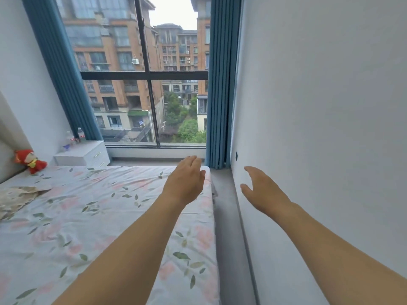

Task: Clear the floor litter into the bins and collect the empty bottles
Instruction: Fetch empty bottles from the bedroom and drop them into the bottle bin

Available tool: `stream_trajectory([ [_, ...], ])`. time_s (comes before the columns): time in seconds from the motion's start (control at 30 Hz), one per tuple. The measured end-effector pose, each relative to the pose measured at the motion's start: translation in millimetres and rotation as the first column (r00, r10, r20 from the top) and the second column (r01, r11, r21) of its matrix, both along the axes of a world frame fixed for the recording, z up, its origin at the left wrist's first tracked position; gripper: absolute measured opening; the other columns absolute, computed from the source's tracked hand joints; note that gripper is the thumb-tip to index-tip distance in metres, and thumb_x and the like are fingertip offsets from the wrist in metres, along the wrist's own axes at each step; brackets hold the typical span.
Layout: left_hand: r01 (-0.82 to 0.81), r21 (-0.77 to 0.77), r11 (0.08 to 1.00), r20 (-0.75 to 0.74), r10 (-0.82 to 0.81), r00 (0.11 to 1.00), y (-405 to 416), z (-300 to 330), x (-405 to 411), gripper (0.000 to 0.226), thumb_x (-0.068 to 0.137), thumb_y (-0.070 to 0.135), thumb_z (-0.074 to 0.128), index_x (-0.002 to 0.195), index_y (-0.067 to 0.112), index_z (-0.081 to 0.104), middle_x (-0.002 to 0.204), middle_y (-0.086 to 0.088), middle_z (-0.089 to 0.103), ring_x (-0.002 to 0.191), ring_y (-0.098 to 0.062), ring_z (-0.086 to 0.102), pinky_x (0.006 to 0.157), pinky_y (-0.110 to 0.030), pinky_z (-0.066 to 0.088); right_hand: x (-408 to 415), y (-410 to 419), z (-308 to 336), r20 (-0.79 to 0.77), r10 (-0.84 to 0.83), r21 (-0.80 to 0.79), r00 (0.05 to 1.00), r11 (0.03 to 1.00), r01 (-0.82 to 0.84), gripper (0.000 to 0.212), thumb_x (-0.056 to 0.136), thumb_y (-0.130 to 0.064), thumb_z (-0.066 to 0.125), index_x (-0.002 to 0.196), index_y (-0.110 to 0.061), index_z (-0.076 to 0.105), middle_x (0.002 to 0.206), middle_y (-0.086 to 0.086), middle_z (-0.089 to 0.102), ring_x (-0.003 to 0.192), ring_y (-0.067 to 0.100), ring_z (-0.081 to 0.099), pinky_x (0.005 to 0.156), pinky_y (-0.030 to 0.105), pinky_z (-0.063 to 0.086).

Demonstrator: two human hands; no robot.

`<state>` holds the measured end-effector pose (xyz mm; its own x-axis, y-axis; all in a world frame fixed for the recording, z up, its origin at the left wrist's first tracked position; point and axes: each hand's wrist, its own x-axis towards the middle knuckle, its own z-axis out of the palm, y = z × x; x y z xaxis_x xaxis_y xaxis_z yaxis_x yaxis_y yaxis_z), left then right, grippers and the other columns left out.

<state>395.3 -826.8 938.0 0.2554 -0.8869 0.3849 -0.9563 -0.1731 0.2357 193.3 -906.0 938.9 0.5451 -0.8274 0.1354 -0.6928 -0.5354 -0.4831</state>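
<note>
Landmark: bed (92,216) with pale floral sheet, filling lower left of the view.
Left hand (185,181): stretched forward over the bed's right edge near its far corner, back of hand up, fingers loosely extended and together, holding nothing.
Right hand (262,190): raised right of the bed, above the floor strip and in front of the white wall (330,128), fingers relaxed, thumb spread apart, holding nothing.
Bottles (73,137): two clear plastic ones, upright, on the white nightstand (86,154) beyond the bed's far left corner; labels blurred, contents impossible to tell.
Floor strip (226,216): narrow grey gap between the bed's right side and the wall; no detail readable on it.
Plush toy (30,160): red, leaning at the bed's far left end against the headboard.
Crumpled fabric (15,199): beige, patterned, lying on the bed's left part, near the plush toy.
Window (145,73): large, dark-framed, beyond the bed's far end, showing brick apartment blocks and trees.
Curtains: left curtain (59,69) and right curtain (220,84), both blue, drawn back on either side of the window, the right one reaching down near the bed's far right corner.
</note>
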Motion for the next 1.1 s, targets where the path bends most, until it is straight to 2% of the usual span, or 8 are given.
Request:
stream_trajectory([
  [0.13, -0.005, 0.011, 1.000, 0.017, 0.005, 1.000, -49.1, 10.1, -17.2, 0.048, 0.104, 0.027, 0.036, 0.147, 0.006, 0.035, 0.154, -0.009, 0.034, 0.144, -0.022, 0.025, 0.117, -0.032, 0.018, -19.9, -48.4, 5.8, 0.015, 0.006, 0.006, 1.000, 1.000, -0.006, 0.058, 0.098, -0.026, 0.045, 0.151, -0.016, 0.023, 0.157, -0.001, 0.026, 0.143, 0.016, 0.026, 0.115, 0.031, 0.024],
  [0.43, 0.011, 0.025, 1.000, 0.006, -0.011, 1.000, -152.1, 6.7, -19.9, 0.049, 0.103, 0.029, 0.036, 0.146, 0.006, 0.036, 0.152, -0.008, 0.037, 0.142, -0.023, 0.029, 0.115, -0.036, 0.028, -18.0, -139.9, 8.8, 0.045, 0.018, 0.000, 0.999, 1.000, -0.018, 0.058, 0.099, -0.027, 0.045, 0.151, -0.016, 0.022, 0.158, -0.001, 0.024, 0.144, 0.015, 0.024, 0.116, 0.031, 0.022],
  [0.6, 0.019, 0.005, 1.000, 0.016, -0.019, 1.000, -220.3, 8.8, -0.8, 0.048, 0.103, 0.029, 0.035, 0.146, 0.005, 0.036, 0.152, -0.008, 0.037, 0.142, -0.023, 0.029, 0.116, -0.035, 0.026, 1.6, -209.5, 10.9, 0.063, 0.031, -0.017, 0.998, 0.999, -0.030, 0.058, 0.099, -0.027, 0.044, 0.151, -0.015, 0.023, 0.158, -0.001, 0.024, 0.144, 0.015, 0.025, 0.115, 0.030, 0.022],
  [0.87, 0.014, 0.002, 1.000, 0.000, -0.014, 1.000, -395.8, -12.8, 87.8, 0.047, 0.104, 0.028, 0.035, 0.145, 0.005, 0.037, 0.151, -0.008, 0.038, 0.142, -0.021, 0.030, 0.114, -0.032, 0.025, 95.0, -386.7, -2.5, 0.048, 0.046, -0.036, 0.998, 0.998, -0.045, 0.057, 0.099, -0.026, 0.045, 0.150, -0.014, 0.024, 0.156, 0.001, 0.028, 0.143, 0.017, 0.028, 0.114, 0.030, 0.024],
  [1.0, -0.027, -0.025, 0.999, -0.085, 0.025, 0.996, -508.9, -13.8, 150.2, 0.044, 0.103, 0.027, 0.036, 0.141, 0.006, 0.041, 0.147, -0.007, 0.043, 0.136, -0.021, 0.037, 0.109, -0.033, 0.032, 163.2, -495.8, -5.3, 0.035, 0.073, -0.026, 0.997, 0.997, -0.072, 0.057, 0.099, -0.027, 0.045, 0.151, -0.016, 0.024, 0.157, 0.000, 0.027, 0.143, 0.017, 0.027, 0.115, 0.030, 0.024],
  [1.1, -0.021, -0.036, 0.999, -0.094, 0.017, 0.995, -577.5, -2.7, 185.6, 0.040, 0.102, 0.025, 0.038, 0.135, 0.005, 0.046, 0.141, -0.007, 0.048, 0.130, -0.021, 0.043, 0.105, -0.032, 0.036, 202.8, -565.0, 5.8, 0.026, 0.066, -0.011, 0.997, 0.998, -0.066, 0.057, 0.099, -0.027, 0.044, 0.151, -0.016, 0.023, 0.157, 0.000, 0.027, 0.143, 0.017, 0.027, 0.115, 0.032, 0.024],
])
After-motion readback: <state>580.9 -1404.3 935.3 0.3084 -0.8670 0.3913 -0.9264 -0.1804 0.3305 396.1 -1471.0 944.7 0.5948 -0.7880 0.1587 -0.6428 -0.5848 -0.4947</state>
